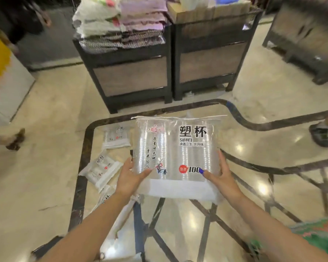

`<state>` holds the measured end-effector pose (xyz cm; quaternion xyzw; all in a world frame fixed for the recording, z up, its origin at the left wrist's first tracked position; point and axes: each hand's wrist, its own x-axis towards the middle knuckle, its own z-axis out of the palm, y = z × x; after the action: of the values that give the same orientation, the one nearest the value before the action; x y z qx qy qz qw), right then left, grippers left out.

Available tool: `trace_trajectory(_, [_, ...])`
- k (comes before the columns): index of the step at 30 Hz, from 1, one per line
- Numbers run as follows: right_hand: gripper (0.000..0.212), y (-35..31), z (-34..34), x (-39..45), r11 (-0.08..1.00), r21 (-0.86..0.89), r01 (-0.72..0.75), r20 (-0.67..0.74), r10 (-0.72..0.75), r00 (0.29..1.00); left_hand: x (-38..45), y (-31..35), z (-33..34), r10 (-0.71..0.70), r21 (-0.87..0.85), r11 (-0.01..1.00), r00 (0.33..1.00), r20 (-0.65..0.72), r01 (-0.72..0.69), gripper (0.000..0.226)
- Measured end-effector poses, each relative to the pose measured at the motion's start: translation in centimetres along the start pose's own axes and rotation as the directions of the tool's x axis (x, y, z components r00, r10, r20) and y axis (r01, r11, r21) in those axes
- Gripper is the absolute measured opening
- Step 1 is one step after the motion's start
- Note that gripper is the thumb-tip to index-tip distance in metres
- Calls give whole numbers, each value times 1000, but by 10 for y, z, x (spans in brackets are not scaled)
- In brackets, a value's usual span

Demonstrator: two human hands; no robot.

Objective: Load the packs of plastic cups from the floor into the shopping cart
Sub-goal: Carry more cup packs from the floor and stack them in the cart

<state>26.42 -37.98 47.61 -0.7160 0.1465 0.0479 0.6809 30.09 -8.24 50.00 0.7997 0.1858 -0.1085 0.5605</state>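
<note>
Held pack [175,156]: clear plastic bag of stacked transparent cups with a white band along its lower edge. Printed in large black characters at upper right: "塑杯", with "SUBEI" beneath and a smaller line of characters under that, partly legible. A red logo sits at upper left, too blurred to read. Vertical black calligraphy runs down the left half beside a small flower drawing. Low on the face is a red round mark followed by "100".

Left hand [130,177]: grips the pack's lower left edge, thumb laid across the front face, fingers behind and out of sight. Right hand [221,176]: grips the lower right edge, thumb with a blue nail on the front just beside the "100", fingers wrapped along the side edge. The pack is held upright between both hands, above the floor [55,148].

Floor packs: one [116,138] lies flat to the left of the held pack, a second [102,170] nearer, tilted, just beside the left wrist; same print style, text too small to read. A further pack [107,197] is partly hidden behind the left forearm.

Beyond: two dark display stands [170,72] carrying folded textiles [121,21].
</note>
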Motion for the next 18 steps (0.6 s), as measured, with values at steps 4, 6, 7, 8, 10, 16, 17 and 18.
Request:
trace_trajectory(4, [95,-77,-39,-31,998,21,67,-4,-67,998,-32,76,5,101,-11,995,993,62,-101,93])
trace_trajectory(6, [101,-101,-54,-49,993,48,108,-54,-105,993,-42,105,10,151,0,988,983,106,-152,98])
trace_trajectory(7, [102,-109,-60,-58,991,58,125,-78,-120,990,-47,118,14,177,17,983,976,129,-181,103])
trace_trajectory(8, [102,-118,-65,-69,988,64,142,-108,-135,985,-49,130,19,196,23,979,969,152,-202,109])
trace_trajectory(10, [100,-125,-80,-88,981,78,177,-188,-160,969,-54,152,30,247,41,964,947,206,-261,113])
trace_trajectory(16, [94,-136,-131,-178,969,17,245,-453,-211,866,-111,189,87,399,44,896,842,363,-443,92])
trace_trajectory(17, [97,-137,-140,-197,969,17,246,-484,-208,850,-127,193,98,422,36,881,818,391,-471,88])
trace_trajectory(18, [102,-136,-149,-217,971,17,240,-522,-196,830,-141,195,109,430,33,871,794,430,-489,86])
